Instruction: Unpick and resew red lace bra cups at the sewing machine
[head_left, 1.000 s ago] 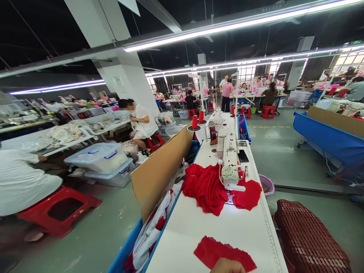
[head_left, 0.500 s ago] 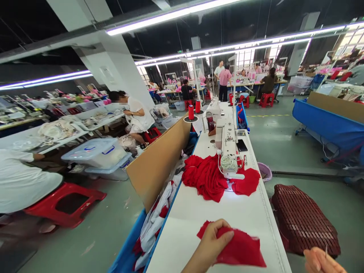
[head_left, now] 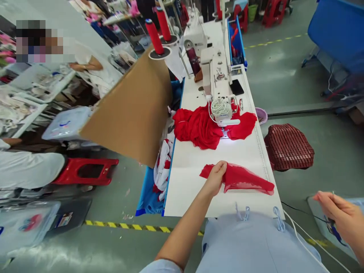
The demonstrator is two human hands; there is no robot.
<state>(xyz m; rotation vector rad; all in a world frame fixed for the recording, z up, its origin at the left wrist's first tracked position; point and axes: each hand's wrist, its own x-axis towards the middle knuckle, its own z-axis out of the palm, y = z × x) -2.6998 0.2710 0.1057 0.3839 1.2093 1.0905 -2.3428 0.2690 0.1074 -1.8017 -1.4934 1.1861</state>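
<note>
Rows of sewing tables fill a factory hall with a glossy grey-green floor, and the nearest one is a long white table [head_left: 193,189] with a smooth, flat top. On its near end lies a thin red cloth piece [head_left: 241,178], roughly triangular and slightly sheer, tapering to a point on the right. The left hand [head_left: 215,177] rests on the cloth's left part, fingers curled and pinching a fold of it. The right hand [head_left: 339,216] is off the table's right side, well apart from the cloth, fingers pressed together around something thin that cannot be made out. Farther along, a crumpled red fabric heap [head_left: 199,127] lies against a white sewing machine [head_left: 220,81]. A stiff brown cardboard sheet [head_left: 133,110] stands along the left edge. Beside the table sits a dark red woven seat [head_left: 288,146].
</note>
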